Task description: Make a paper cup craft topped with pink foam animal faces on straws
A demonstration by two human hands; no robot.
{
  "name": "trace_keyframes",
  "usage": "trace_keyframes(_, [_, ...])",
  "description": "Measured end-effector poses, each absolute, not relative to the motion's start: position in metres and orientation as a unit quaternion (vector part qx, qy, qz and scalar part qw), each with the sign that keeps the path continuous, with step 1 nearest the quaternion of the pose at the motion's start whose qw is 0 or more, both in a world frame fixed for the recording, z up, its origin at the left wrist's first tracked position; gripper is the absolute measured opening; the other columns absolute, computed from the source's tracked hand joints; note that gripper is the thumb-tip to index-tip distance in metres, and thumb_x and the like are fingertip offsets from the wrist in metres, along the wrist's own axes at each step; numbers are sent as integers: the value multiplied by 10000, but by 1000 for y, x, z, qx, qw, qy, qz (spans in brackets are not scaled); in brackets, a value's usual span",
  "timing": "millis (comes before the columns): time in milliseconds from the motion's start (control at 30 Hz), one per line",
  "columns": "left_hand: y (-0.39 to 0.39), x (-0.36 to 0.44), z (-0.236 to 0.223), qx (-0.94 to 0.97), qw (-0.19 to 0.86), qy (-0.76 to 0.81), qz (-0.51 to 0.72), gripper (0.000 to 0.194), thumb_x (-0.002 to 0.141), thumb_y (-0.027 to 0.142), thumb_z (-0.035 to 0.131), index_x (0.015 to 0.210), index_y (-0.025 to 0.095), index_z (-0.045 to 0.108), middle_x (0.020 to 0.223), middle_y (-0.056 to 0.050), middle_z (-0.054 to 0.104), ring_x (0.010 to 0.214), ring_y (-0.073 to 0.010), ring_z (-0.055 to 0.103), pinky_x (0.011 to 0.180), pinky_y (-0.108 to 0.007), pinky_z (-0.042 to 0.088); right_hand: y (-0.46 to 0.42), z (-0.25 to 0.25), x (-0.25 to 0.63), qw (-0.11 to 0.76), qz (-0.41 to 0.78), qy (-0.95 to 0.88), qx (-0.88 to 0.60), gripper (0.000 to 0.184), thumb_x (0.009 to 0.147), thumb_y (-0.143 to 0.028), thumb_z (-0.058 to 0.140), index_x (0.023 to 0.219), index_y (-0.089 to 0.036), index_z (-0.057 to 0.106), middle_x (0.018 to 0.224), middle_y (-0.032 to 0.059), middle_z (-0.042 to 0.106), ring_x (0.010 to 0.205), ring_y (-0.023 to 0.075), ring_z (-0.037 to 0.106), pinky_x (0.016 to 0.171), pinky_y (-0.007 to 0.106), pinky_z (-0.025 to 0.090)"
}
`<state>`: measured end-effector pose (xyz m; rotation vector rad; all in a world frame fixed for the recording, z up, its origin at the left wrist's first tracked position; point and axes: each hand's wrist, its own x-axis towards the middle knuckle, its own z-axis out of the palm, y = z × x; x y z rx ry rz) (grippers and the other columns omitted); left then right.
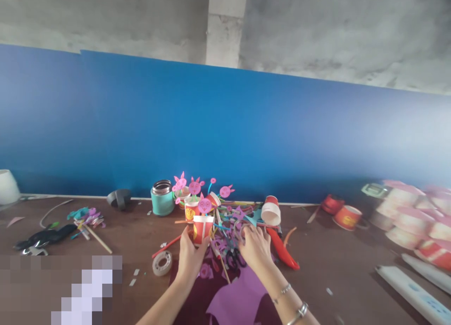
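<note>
My left hand (192, 252) is closed around the lower part of a red paper cup (203, 228) that stands upright. A pink paper animal face (204, 205) shows above its rim. My right hand (254, 245) reaches into the pile of craft scraps, its fingers bent and pressed together. What they pinch is hidden, though a pale ring-like edge shows at the fingertips. Black-handled scissors (233, 259) lie just left of that hand, among purple paper cut-outs (220, 245). Behind the held cup are more cups with pink faces (195, 186).
A tape roll (162, 263) and a turquoise jar (162, 198) are on the left. Purple sheet (236, 297) lies in front. A red pouch-like item (283, 250) and tipped cup (271, 211) are right of centre. Stacked cups (408, 217) stand far right. A blue partition (225, 137) rises behind.
</note>
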<state>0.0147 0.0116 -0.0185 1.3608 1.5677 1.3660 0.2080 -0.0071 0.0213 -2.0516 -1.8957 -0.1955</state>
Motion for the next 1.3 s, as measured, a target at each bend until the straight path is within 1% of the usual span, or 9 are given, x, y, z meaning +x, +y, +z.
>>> trace_keyframes(100, [11, 16, -26, 504, 289, 592, 559, 668, 688, 435, 619, 1213, 105, 371, 1163, -169, 497, 1095, -291, 526, 910, -444, 435, -10, 23, 210, 120, -64, -659, -740, 176, 678, -163, 623, 849, -178, 661, 986, 165, 641, 977, 340, 535, 790, 449, 362])
trace_keyframes(233, [-2, 14, -24, 480, 228, 578, 619, 500, 728, 382, 602, 1132, 167, 401, 1117, -108, 473, 1091, -266, 499, 931, -459, 414, -8, 26, 212, 118, -67, -663, -736, 97, 681, -128, 585, 740, -178, 643, 934, 150, 652, 952, 325, 546, 770, 426, 365])
trace_keyframes(400, [-25, 17, 2, 586, 133, 484, 636, 36, 818, 234, 491, 832, 213, 467, 868, -44, 510, 840, -203, 525, 760, -368, 459, -7, 36, 207, 298, -24, -676, -674, 76, 776, -175, 474, 728, -207, 523, 722, 38, 636, 743, 217, 588, 707, 339, 383])
trace_keyframes(500, [-26, 29, 19, 707, 143, 426, 546, 223, 853, 167, 434, 1053, 225, 512, 1016, -82, 567, 995, -232, 516, 872, -422, 419, -13, 43, 198, 386, 56, -720, -574, 124, 860, -210, 386, 768, -219, 469, 622, -8, 583, 604, 177, 567, 654, 302, 399])
trace_keyframes(567, [-22, 39, 24, 751, 150, 397, 505, 425, 863, 150, 408, 1279, 234, 406, 1193, -107, 528, 1127, -248, 466, 945, -460, 380, -18, 43, 192, 417, 80, -733, -531, 105, 885, -216, 374, 831, -219, 464, 692, 9, 602, 642, 182, 580, 662, 301, 415])
trace_keyframes(667, [-17, 49, 18, 783, 142, 378, 474, 518, 856, 124, 382, 1358, 246, 346, 1271, -109, 499, 1185, -257, 434, 967, -478, 366, -25, 36, 186, 437, 86, -737, -509, 93, 897, -206, 380, 919, -220, 470, 833, 50, 628, 739, 198, 595, 693, 314, 434])
trace_keyframes(1067, [-20, 43, 3, 778, 135, 371, 489, 304, 842, 125, 424, 1089, 211, 578, 1078, -93, 630, 1063, -241, 538, 916, -430, 414, -33, 18, 187, 396, 62, -756, -517, 119, 874, -139, 394, 915, -231, 457, 776, 19, 631, 690, 197, 583, 704, 324, 415])
trace_keyframes(1200, [-20, 45, 4, 755, 175, 372, 511, 179, 851, 162, 432, 934, 207, 585, 999, -81, 635, 996, -229, 565, 875, -400, 434, -34, 18, 188, 395, 42, -761, -513, 156, 865, -132, 409, 951, -232, 493, 767, 18, 639, 673, 191, 588, 706, 320, 420])
trace_keyframes(1300, [-20, 45, -1, 733, 180, 392, 526, 164, 845, 184, 458, 975, 201, 556, 1005, -82, 627, 989, -224, 572, 862, -377, 441, -33, 16, 188, 397, 44, -759, -514, 169, 864, -136, 408, 970, -232, 497, 796, 31, 647, 697, 199, 590, 709, 326, 423])
